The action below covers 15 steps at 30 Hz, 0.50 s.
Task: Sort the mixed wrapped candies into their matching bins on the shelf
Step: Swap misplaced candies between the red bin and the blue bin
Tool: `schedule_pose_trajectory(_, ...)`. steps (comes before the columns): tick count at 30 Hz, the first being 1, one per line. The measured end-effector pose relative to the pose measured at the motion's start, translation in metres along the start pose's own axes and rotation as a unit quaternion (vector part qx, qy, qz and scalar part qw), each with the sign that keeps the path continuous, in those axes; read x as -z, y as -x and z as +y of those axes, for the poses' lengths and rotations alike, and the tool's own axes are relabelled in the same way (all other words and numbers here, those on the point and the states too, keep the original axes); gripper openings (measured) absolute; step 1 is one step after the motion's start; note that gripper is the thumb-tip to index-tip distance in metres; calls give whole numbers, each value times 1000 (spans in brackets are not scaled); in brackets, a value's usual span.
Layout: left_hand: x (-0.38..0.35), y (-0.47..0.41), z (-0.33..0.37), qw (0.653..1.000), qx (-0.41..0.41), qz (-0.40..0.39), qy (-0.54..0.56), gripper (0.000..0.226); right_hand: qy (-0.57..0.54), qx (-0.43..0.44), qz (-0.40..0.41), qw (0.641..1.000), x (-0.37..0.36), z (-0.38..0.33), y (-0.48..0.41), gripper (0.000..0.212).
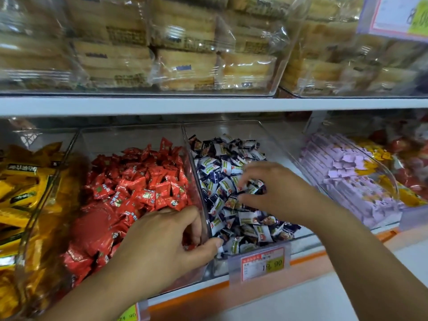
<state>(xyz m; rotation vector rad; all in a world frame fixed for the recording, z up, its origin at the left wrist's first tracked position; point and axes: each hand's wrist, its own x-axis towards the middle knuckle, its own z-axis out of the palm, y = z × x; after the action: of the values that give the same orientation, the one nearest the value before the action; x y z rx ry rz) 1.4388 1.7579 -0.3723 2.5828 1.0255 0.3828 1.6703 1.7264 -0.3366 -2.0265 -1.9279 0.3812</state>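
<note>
Two clear plastic bins stand side by side on the lower shelf. The left bin [129,135] holds red wrapped candies [139,181]. The right bin [259,128] holds navy-and-white wrapped candies [222,167]. My left hand [162,246] sits at the front corner of the red bin, its fingers curled inside over red candies and its thumb hooked past the clear divider wall [196,177]. My right hand [275,191] reaches into the navy-and-white bin and pinches candies from that pile between thumb and fingers.
A bin of yellow packets [25,195] stands at the far left, and a bin of lilac wrapped bars [347,177] at the right. A price tag [261,262] hangs from the shelf's front edge. The shelf above carries clear boxes of wrapped cakes [185,49].
</note>
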Motion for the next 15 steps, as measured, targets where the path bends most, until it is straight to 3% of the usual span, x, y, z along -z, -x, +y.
schedule_pose_trajectory(1, 0, 0, 0, 1000, -1, 0, 4, 61, 6, 36, 21, 999, -9, -7, -4, 35)
schedule_pose_trajectory(3, -1, 0, 0, 1000, 0, -1, -2, 61, 56, 89, -14, 994, -31, -16, -14, 54)
schedule_pose_trajectory(6, -2, 0, -2, 1000, 3, 6, -9, 61, 130, 58, -83, 986, -52, -13, -30, 66)
schedule_pose_trajectory(10, -3, 0, -4, 1000, -1, 10, -1, 61, 187, -31, -115, 975, -21, -1, -39, 51)
schedule_pose_trajectory(12, -4, 1, -6, 1000, -1, 20, 4, 61, 138, -66, -158, 975, 1, 1, -34, 49)
schedule_pose_trajectory(13, -5, 1, -6, 1000, -1, 25, 2, 62, 89, -68, -153, 982, 7, 0, -33, 45)
schedule_pose_trajectory(15, -6, 1, -6, 1000, 0, 31, -3, 63, 20, -30, -68, 997, 4, -8, -40, 35)
